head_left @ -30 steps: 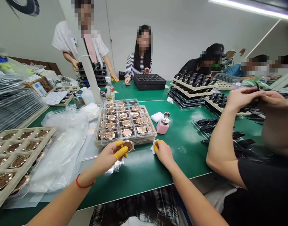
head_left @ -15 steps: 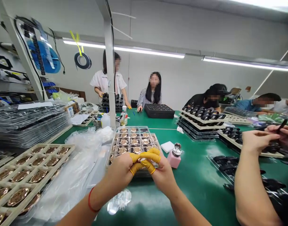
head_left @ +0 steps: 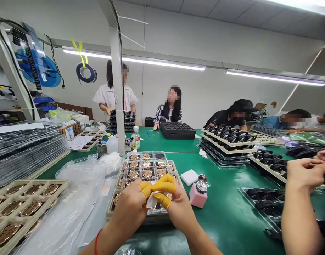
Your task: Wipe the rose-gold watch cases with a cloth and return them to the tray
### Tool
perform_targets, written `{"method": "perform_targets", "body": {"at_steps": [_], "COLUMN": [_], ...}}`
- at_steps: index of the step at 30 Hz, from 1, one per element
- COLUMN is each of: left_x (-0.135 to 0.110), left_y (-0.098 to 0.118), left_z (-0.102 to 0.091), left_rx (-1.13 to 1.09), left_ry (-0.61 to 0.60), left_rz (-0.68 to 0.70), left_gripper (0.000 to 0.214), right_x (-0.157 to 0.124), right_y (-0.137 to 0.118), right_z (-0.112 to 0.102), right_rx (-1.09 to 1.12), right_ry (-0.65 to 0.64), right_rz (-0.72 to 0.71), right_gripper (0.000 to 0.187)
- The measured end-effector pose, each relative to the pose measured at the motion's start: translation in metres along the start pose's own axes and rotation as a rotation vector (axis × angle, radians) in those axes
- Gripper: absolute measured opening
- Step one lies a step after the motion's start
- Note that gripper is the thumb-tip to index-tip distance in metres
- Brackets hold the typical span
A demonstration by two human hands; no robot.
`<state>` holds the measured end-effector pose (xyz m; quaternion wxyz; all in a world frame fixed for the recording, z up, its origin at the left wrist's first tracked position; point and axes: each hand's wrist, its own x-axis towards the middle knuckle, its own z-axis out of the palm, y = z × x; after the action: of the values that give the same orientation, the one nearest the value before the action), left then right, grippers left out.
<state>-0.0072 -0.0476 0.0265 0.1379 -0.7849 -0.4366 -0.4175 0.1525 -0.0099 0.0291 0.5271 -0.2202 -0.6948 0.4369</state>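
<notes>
Head view, right hand pinching white wipe, left hand curled just beside it, hold unclear

The yellow-covered fingers were hiding a part of the white cloth and tray stack, while the view's left edge cut the beige tray.

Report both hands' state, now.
Left hand: curled at the white wipe; whether it holds anything cannot be told.
Right hand: closed, holding the white wipe.
</notes>
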Motion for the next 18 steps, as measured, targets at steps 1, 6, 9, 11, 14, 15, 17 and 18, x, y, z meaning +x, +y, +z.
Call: {"method": "perform_targets", "body": {"at_steps": [1,6,9,11,14,15,17,18], "left_x": [0.0008,0.0048,0.0057,0.0058,0.0050,0.0045,0.0035,0.0031], "left_y": [-0.0013,-0.0079,-0.0080,-0.0077,-0.0091,-0.0098,-0.0105,-0.0104], "left_z": [0.0004,-0.0031,-0.0023,-0.0011,0.0002,0.0007,0.0024,0.0035], "left_rx": [-0.011,-0.115,-0.005,0.006,-0.137,-0.202,-0.316,-0.356], "left_ry": [0.015,0.058,0.061,0.048,0.028,0.028,0.036,0.038], "left_rz": [0.030,0.056,0.086,0.101,0.043,0.010,-0.061,-0.097], "left_gripper": [0.024,0.013,0.023,0.029,0.021,0.019,0.016,0.016], "right_x": [0.0026,0.0104,0.0078,0.0062,0.0067,0.0074,0.0084,0.0086], "right_y": [0.0001,0.0006,0.0017,0.0013,0.0000,-0.0001,0.0005,0.0012], "right_z": [-0.0030,-0.0107,-0.0056,-0.0031,-0.0048,-0.0062,-0.0083,-0.0087], "right_rx": [0.070,0.305,0.178,0.140,0.270,0.332,0.424,0.441], "right_ry": [-0.040,-0.128,-0.050,-0.027,-0.086,-0.100,-0.093,-0.079], "right_rz": [0.055,0.221,0.179,0.157,0.215,0.250,0.316,0.339], "right_gripper": [0.007,0.011,0.009,0.008,0.011,0.013,0.017,0.018]}}
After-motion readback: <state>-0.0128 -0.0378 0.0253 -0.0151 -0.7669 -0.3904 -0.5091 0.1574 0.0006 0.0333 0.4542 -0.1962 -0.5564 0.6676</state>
